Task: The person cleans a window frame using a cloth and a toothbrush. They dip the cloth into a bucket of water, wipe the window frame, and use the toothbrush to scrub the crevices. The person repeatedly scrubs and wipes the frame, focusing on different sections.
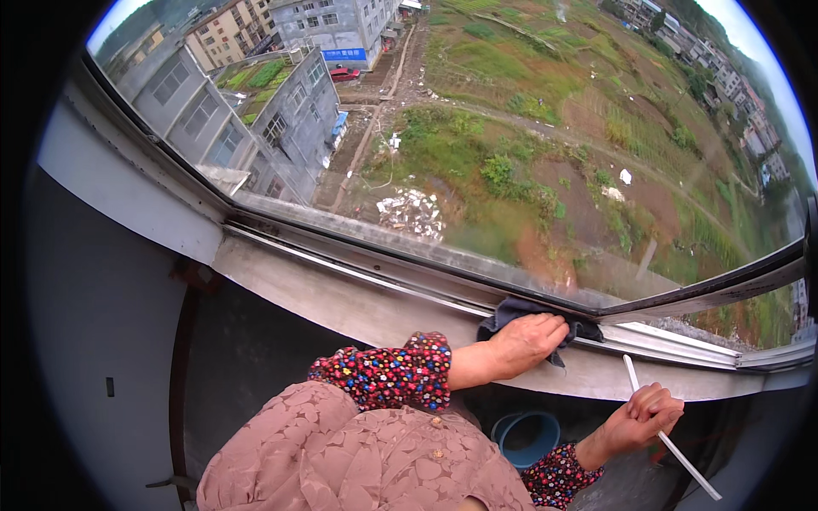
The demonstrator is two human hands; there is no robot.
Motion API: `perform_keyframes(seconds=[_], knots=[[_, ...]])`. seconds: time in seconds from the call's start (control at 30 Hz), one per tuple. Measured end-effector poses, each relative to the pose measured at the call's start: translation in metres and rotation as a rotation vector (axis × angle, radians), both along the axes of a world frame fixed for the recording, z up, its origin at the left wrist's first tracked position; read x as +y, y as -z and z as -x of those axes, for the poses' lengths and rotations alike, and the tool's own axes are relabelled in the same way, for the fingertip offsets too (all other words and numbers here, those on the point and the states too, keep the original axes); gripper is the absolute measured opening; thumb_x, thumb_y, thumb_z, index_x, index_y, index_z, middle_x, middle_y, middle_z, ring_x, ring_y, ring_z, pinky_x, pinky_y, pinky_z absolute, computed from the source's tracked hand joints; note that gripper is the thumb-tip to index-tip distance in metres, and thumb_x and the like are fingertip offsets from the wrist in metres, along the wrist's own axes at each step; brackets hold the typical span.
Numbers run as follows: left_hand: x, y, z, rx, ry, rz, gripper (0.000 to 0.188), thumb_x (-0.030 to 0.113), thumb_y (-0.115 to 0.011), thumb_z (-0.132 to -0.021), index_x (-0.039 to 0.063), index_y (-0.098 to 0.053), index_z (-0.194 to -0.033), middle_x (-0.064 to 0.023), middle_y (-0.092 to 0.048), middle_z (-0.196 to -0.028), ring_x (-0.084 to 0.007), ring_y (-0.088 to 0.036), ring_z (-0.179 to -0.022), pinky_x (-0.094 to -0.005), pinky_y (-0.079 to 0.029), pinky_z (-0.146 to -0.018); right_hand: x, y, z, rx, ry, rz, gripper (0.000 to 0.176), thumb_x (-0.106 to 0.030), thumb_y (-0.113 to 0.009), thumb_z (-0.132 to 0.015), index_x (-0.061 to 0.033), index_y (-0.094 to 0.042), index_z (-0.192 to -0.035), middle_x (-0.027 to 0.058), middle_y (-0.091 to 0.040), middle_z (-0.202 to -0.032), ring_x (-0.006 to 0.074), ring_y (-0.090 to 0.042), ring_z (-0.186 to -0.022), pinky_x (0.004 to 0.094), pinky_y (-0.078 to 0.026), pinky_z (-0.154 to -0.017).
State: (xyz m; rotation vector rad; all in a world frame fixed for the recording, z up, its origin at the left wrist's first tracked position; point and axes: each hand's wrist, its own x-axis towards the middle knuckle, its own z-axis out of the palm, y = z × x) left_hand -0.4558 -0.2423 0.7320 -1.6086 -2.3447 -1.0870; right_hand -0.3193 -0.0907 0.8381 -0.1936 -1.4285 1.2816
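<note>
My left hand [528,343] presses a dark cloth [511,313] against the bottom rail of the sliding window sash [396,265], close to the sash's right corner. Part of the cloth hangs over the metal window track [358,271]. In my right hand [648,415] is a thin white strip [690,465], gripped near its middle. One end of it points up towards the sill [575,377], the other down to the right. What the strip is made of I cannot tell.
A blue bucket [529,441] stands on the dark floor below the sill. Pale walls [108,306] rise at the left. To the right of the sash, bare track [677,345] shows. Through the glass lie buildings [294,102] and fields [498,172] far below.
</note>
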Motion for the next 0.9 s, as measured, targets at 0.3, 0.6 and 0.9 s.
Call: perform_keyframes(seconds=[0.3, 0.6, 0.9], knots=[[-0.246, -0.021, 0.068, 0.101, -0.374, 0.061, 0.038, -0.004, -0.066, -0.079, 0.000, -0.066, -0.117, -0.0190, -0.070, -0.113, -0.0378, -0.068, -0.105, -0.0463, -0.054, -0.094, -0.007, -0.002, 0.033, -0.062, 0.367, -0.110, 0.038, -0.037, -0.060, -0.107, -0.0066, -0.048, -0.089, -0.0036, -0.034, -0.066, 0.0062, -0.034, -0.056, 0.0244, -0.026, -0.050], [-0.471, 0.026, 0.137, 0.117, -0.612, 0.133, 0.033, -0.005, -0.052, -0.095, -0.007, -0.062, -0.126, -0.0257, -0.066, -0.125, -0.0455, -0.061, -0.119, -0.0475, -0.046, -0.106, -0.007, 0.013, 0.114, -0.123, 0.475, -0.039, 0.066, -0.029, -0.087, -0.088, -0.0031, -0.042, -0.129, 0.0076, -0.057, -0.114, 0.0146, -0.059, -0.097, 0.0272, -0.049, -0.084], [-0.485, 0.035, 0.139, 0.126, -0.621, 0.111, 0.033, -0.003, -0.052, -0.097, -0.006, -0.063, -0.127, -0.0250, -0.067, -0.126, -0.0437, -0.062, -0.120, -0.0468, -0.046, -0.107, 0.015, 0.012, 0.110, 0.011, 0.488, 0.056, 0.049, -0.018, -0.085, -0.090, -0.0038, -0.046, -0.116, 0.0049, -0.060, -0.097, 0.0120, -0.057, -0.085, 0.0258, -0.047, -0.076]])
